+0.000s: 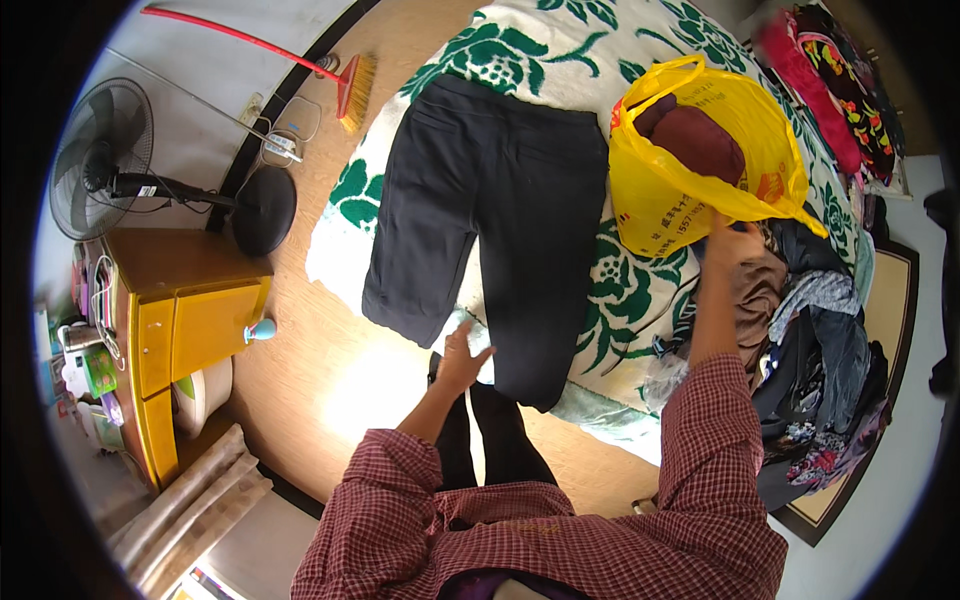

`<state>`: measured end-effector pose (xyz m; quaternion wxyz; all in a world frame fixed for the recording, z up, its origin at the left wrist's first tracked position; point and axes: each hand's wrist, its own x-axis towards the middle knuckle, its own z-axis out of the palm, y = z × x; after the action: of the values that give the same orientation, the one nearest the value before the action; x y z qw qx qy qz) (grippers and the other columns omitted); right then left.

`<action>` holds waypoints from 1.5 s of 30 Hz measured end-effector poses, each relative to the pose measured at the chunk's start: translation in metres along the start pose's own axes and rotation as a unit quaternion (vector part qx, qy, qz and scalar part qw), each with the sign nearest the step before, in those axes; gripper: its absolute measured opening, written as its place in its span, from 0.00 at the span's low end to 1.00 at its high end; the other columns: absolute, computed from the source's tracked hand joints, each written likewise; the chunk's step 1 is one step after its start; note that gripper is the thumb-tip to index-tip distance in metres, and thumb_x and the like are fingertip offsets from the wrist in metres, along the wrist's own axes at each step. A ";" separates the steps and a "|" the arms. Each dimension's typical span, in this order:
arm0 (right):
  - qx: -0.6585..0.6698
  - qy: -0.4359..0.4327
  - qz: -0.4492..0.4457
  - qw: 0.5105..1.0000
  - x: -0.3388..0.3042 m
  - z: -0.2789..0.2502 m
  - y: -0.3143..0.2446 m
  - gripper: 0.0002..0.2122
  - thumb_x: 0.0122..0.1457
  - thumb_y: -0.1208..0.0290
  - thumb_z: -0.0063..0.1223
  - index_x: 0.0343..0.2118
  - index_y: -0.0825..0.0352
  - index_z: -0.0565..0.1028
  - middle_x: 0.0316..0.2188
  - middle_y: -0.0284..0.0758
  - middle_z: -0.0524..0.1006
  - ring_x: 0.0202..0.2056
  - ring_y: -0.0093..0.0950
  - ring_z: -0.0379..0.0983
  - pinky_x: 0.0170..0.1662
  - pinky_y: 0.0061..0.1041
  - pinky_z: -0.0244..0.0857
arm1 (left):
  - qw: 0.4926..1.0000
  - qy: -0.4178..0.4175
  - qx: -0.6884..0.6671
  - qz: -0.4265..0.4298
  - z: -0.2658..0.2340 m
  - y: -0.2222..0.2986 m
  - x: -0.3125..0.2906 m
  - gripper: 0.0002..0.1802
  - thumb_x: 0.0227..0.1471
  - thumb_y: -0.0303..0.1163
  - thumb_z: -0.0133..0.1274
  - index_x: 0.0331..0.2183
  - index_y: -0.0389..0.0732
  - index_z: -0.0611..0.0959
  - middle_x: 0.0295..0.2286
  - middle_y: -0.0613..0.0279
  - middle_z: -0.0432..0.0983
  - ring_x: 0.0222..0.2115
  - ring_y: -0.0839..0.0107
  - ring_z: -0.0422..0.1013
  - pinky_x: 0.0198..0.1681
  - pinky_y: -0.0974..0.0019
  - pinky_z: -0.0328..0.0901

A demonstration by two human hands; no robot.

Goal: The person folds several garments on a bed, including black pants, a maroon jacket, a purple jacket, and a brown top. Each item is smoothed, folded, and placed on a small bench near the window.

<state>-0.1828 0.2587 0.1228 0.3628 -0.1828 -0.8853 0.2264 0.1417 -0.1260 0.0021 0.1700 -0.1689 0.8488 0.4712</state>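
Observation:
Black trousers lie spread flat on the bed, waistband away from me and legs toward me. My left hand hovers by the lower ends of the trouser legs, thumb and fingers apart, holding nothing. To the right, a yellow plastic bag stands with its mouth wide, and a folded maroon garment shows inside. My right hand is at the near side of this bag, just above a heap of clothes. Its fingers are smeared and partly hidden, so their grip cannot be made out.
A cream blanket with green flowers covers the bed. Mixed clothes are heaped along its right side, more garments beyond. On the left stand a black fan and a wooden cabinet. A red broom leans behind.

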 end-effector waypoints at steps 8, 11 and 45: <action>0.212 -0.247 0.119 0.938 0.108 -0.007 0.016 0.07 0.59 0.74 0.46 0.29 0.72 0.73 0.26 0.33 0.75 0.27 0.25 0.74 0.28 0.20 0.72 | 0.917 -0.149 -0.265 -0.257 0.044 0.008 0.018 0.21 0.45 0.29 0.60 0.41 0.29 0.76 0.27 0.60 0.74 0.26 0.71 0.70 0.29 0.65 0.66; 0.302 -0.107 0.159 0.934 0.125 -0.011 0.033 0.05 0.59 0.73 0.48 0.32 0.69 0.72 0.31 0.33 0.74 0.29 0.24 0.73 0.30 0.22 0.69 | 0.899 -0.166 -0.314 -0.257 0.050 0.000 0.001 0.14 0.47 0.25 0.58 0.38 0.33 0.79 0.34 0.62 0.76 0.34 0.75 0.70 0.37 0.69 0.66; 0.288 -0.576 0.681 0.350 -0.369 -0.395 -0.021 0.24 0.50 0.73 0.61 0.50 0.73 0.67 0.39 0.44 0.76 0.39 0.40 0.76 0.32 0.40 0.76 | 0.634 -0.499 -0.413 -0.422 0.004 0.042 -0.183 0.20 0.48 0.25 0.58 0.45 0.37 0.75 0.41 0.56 0.74 0.40 0.62 0.73 0.44 0.60 0.70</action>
<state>0.3474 0.1669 0.1779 -0.4846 -0.4315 -0.3289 0.6861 0.2850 -0.0789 0.1133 0.6609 -0.3001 0.1879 0.6617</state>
